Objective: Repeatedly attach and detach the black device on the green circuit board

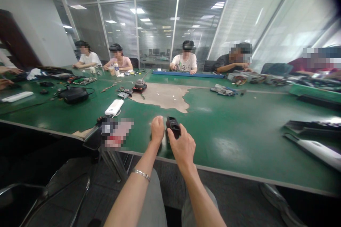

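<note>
In the head view my right hand [183, 147] holds a small black box-shaped device [173, 124] with recesses in its top, thumb and fingers on its near end. The device is just over the green table [229, 127], close to the front edge; whether it touches the surface is unclear. Beside it on the left, my left hand [157, 130] is closed, its fingers curled in, and I cannot make out whether anything is inside. A small gap separates that hand from the device.
A white power bank [114, 107] with a cable lies left of my hands, behind a dark device [93, 136]. Farther off are a black bag [74, 94], a bare beige patch [162, 95], a bundle of parts [223, 89] and a blue bar [186, 73]. Several people sit around.
</note>
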A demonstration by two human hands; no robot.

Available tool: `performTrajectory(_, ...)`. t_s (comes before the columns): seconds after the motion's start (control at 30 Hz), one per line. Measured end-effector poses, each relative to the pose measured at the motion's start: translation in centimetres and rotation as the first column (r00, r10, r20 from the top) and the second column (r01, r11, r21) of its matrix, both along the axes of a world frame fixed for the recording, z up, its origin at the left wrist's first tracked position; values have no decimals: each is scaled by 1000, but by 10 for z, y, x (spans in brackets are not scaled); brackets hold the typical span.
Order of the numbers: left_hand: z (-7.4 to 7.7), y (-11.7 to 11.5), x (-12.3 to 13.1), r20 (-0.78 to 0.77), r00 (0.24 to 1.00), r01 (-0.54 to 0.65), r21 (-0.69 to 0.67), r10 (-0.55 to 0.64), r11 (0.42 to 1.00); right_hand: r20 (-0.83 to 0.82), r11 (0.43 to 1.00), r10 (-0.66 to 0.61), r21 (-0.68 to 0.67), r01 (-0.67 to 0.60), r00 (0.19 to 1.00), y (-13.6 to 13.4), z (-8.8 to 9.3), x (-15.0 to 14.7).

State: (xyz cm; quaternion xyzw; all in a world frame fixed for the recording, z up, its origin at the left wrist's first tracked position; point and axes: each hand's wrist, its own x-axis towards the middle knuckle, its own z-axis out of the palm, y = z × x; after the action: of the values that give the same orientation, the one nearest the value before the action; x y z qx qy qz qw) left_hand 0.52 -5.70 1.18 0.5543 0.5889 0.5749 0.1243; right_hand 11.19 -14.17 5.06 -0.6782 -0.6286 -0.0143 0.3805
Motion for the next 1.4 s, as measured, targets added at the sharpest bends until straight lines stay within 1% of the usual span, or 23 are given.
performTrajectory(0.13,-1,0,0,17,1000,7,7,-7,1000,57,1000,-1,-20,2,998,-5,-2,-3)
performTrajectory(0.37,-2,2,1,-10,1000,7,13,-7,1000,51,999,3,-43,-1,999,-14,-25,-3)
performTrajectory(0.5,-4,3,0,-76,997,23,4,-23,1000,25,1000,8,-28,-7,1000,-14,-32,-1)
performTrajectory(0.63,-7,4,0,-158,985,64,-19,-66,998,6,999,43,-27,-43,999,-14,-32,2)
performTrajectory(0.73,-8,5,-1,-163,983,84,-35,-89,996,9,998,48,-43,-48,999,-13,-31,3)
performTrajectory(0.9,-8,6,-1,-178,976,123,-42,-129,992,37,999,23,-39,-21,999,-11,-30,2)
performTrajectory(0.97,-7,5,0,-155,982,109,-24,-112,994,41,999,19,-33,-18,999,-11,-31,2)
performTrajectory(1.13,-6,4,0,-19,1000,-4,-8,4,1000,27,1000,17,-20,-17,999,-13,-34,2)
performTrajectory(1.4,-5,4,1,-11,1000,-6,-14,6,1000,11,1000,6,-23,-6,1000,-11,-32,1)
